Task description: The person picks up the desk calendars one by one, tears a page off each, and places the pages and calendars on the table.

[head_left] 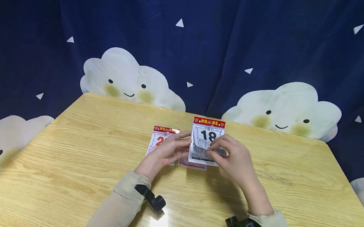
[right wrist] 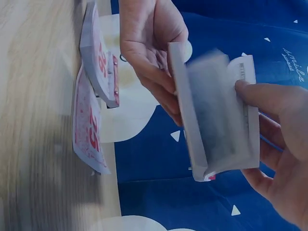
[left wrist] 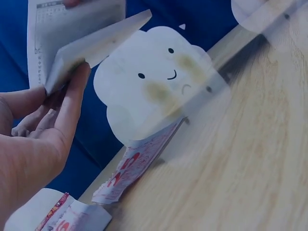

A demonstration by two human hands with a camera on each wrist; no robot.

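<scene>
My left hand (head_left: 171, 148) grips a tear-off calendar (head_left: 207, 135) by its left side, above the table. It has a red header and a black 18 on its front page. With thumb and fingers, my right hand (head_left: 234, 158) pinches the lower part of a page (right wrist: 243, 77), which bends up from the pad. Grey print shows beneath it. Below and left lies a second calendar pad (head_left: 156, 141) with red numbers, partly covered by my left hand. A sheet with a red 25 (right wrist: 87, 127) lies beside that pad, mostly hidden under the held calendar in the head view.
The light wooden table (head_left: 90, 162) reaches back to a dark blue curtain (head_left: 206, 46) printed with white clouds and triangles. A black wrist camera (head_left: 151, 198) is strapped over my left sleeve, and another one (head_left: 242, 225) over my right.
</scene>
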